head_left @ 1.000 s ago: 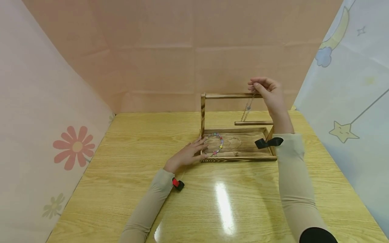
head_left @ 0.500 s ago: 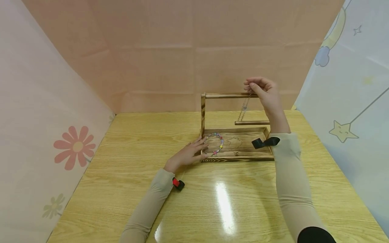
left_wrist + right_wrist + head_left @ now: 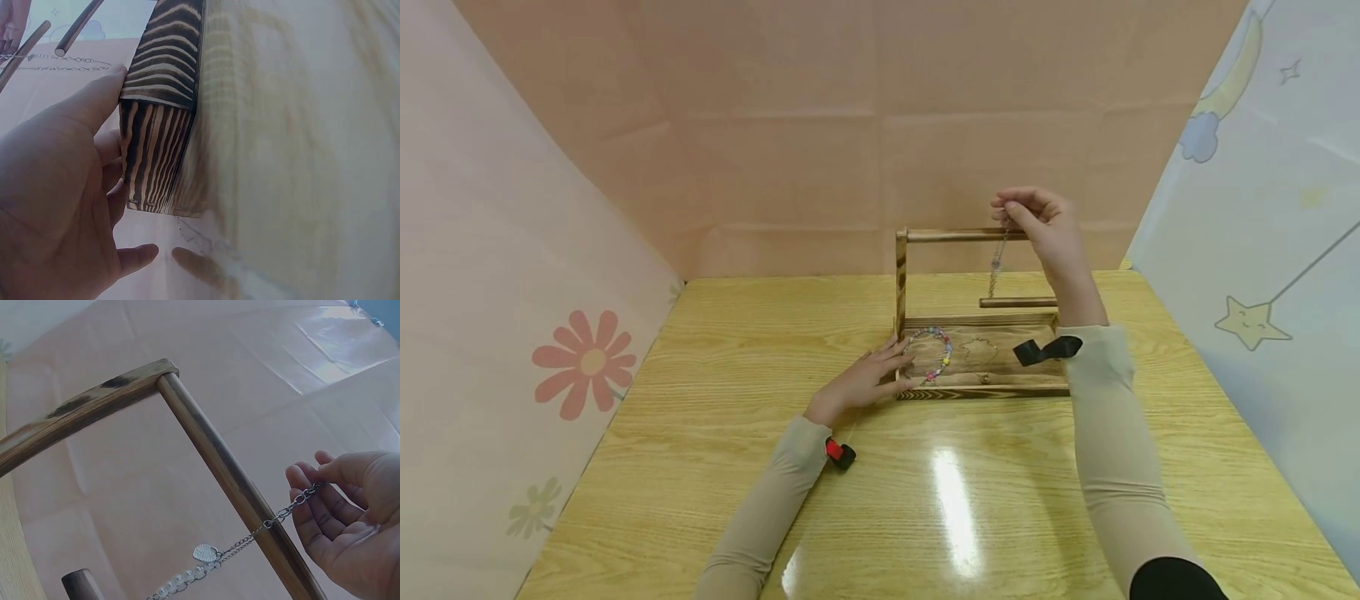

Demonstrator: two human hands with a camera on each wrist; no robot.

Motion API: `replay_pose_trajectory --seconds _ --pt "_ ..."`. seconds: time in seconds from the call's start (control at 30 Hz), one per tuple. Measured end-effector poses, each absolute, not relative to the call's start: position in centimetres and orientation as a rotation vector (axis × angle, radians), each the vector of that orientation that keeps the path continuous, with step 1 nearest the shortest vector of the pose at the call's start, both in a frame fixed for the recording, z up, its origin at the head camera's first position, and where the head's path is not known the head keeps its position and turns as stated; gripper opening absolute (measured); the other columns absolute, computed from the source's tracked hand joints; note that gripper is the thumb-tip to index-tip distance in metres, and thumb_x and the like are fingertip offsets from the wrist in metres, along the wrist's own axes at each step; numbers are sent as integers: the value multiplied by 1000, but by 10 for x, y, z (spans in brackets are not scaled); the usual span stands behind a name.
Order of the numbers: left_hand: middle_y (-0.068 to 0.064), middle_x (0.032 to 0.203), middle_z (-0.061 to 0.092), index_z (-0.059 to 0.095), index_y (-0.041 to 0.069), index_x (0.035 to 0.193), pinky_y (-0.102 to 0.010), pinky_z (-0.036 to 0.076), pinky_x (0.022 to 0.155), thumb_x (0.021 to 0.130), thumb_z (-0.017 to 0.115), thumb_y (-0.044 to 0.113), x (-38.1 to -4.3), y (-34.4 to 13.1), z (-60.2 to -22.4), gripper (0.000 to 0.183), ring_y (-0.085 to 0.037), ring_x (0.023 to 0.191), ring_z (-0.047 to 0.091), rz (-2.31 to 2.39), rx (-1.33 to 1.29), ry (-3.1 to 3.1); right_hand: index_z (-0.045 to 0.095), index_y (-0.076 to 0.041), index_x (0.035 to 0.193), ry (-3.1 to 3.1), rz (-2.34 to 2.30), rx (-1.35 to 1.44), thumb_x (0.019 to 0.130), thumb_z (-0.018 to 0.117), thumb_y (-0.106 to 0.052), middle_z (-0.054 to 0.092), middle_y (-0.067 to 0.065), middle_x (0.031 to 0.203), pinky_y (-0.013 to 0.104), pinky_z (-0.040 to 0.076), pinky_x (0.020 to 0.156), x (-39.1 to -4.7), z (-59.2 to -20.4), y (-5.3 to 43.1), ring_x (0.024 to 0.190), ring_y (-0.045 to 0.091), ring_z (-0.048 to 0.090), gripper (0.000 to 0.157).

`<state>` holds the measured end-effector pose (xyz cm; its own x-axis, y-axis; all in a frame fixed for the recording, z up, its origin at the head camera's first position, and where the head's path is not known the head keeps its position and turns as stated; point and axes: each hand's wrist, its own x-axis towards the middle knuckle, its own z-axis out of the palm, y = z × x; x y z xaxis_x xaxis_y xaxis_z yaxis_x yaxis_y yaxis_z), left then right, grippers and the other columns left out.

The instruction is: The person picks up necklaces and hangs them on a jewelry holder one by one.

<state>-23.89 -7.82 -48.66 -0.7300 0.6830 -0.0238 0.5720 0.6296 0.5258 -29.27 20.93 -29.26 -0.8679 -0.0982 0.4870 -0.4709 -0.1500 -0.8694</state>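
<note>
My right hand (image 3: 1048,233) pinches one end of a silver chain bracelet (image 3: 284,512) between thumb and fingers, just above the top bar of a wooden jewelry stand (image 3: 901,275). The chain crosses the top bar (image 3: 225,465) and hangs toward a shorter lower rod (image 3: 1018,302). A heart charm (image 3: 204,553) and pearly beads show on it. At the stand's left end, my left hand (image 3: 865,379) rests with extended fingers against the tray (image 3: 156,150). Near those fingertips lies a colorful beaded bracelet (image 3: 947,362) in the tray, beside a thin gold-toned chain (image 3: 996,350).
A wood-grain table (image 3: 737,333) carries the stand. Behind it hangs a peach-colored backdrop (image 3: 775,167), with patterned sheets at left and right. The stand's right side is hidden behind my right arm.
My right hand has moved left along the top bar, carrying the chain bracelet, which now hangs closer to the lower rod's free end. The left hand has stayed in place.
</note>
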Motion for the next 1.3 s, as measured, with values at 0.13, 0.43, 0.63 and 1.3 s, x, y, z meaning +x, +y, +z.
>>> replay_pose_trajectory --seconds 0.13,0.43,0.63,1.3 --pt "0 157 6 30 18 147 -61 9 110 96 45 43 -239 -78 -487 58 -16 143 -4 739 1040 2632 66 3 104 -1863 2112 660 89 58 -3 68 9 94 23 51 72 -293 -292 206 79 16 65 18" --pt "2 157 5 29 20 147 -59 8 111 95 44 47 -240 -81 -488 60 -14 143 -5 732 1028 2634 62 10 107 -1874 2103 695 89 59 -3 68 10 94 23 51 72 -295 -293 196 80 19 64 22" --pt "1 157 6 28 20 147 -59 9 111 96 44 46 -240 -81 -487 60 -17 143 -3 731 1034 2639 62 9 107 -1891 2093 700 89 59 -3 68 10 95 23 51 73 -296 -294 192 81 18 65 22" --pt "2 157 6 27 21 147 -59 9 111 96 42 48 -239 -80 -488 60 -17 143 -2 716 1027 2649 62 10 107 -1918 2071 701 89 59 -1 66 13 96 22 51 75 -298 -296 180 80 18 64 21"
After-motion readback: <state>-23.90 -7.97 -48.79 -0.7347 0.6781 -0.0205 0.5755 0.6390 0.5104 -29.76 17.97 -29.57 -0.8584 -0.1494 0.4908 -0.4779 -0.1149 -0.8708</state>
